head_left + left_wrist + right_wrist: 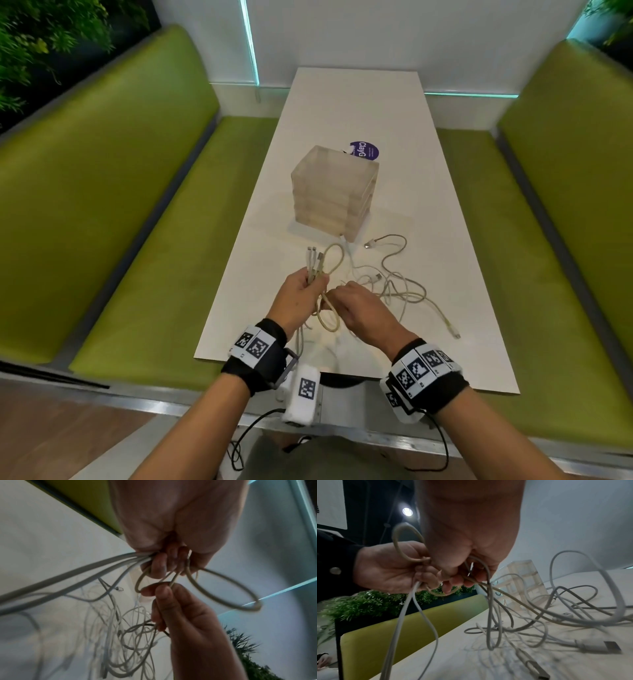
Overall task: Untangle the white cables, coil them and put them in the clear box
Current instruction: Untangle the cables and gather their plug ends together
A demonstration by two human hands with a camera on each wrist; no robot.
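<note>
My left hand (305, 291) grips a bunch of white cables (317, 265) above the near part of the table, their plugs sticking up past the fingers and a loop (334, 258) arching beside them. My right hand (352, 301) pinches one cable strand right next to the left hand. In the left wrist view the right hand's fingertips (163, 592) hold a thin strand between two loops (223, 588). A loose tangle of white cables (394, 281) lies on the table to the right. The clear box (334, 192) stands further back, mid-table.
The white table (359, 113) runs between two green benches (102, 205) (565, 205). A purple round sticker (366, 150) lies behind the box. One plug end (454, 334) reaches toward the table's right edge. Plants stand at the far left.
</note>
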